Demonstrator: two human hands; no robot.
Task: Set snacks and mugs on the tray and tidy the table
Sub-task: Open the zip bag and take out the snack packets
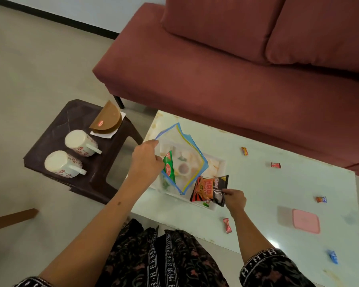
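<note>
- Starting at the far left, we see two flowered mugs (71, 157) lying on their sides on the dark stool (56, 129), not yet on the tray; a brown half-round holder (107, 119) sits on a napkin behind them.
- Next, our left hand (146, 160) has its fingers curled around the near edge of a clear zip bag (182, 160), pinching it together with a green snack packet (168, 167); whether that packet is inside the bag or against it we cannot tell.
- Under the bag sits the white tray (221, 162) at the left end of the pale table (257, 183), already holding small snack items that show blurred through the plastic.
- Our right hand (234, 198) pinches the corner of an orange and black chip packet (209, 190) that lies over the tray's near right edge, so we judge this snack is just being set in place.
- Further right, wrapped candies (275, 165) lie scattered well apart across the table, with a pink lid (306, 221) near the front edge.
- By our reckoning we are partway through: some snacks are on the tray, while the mugs, loose candies and tidying are left.
</note>
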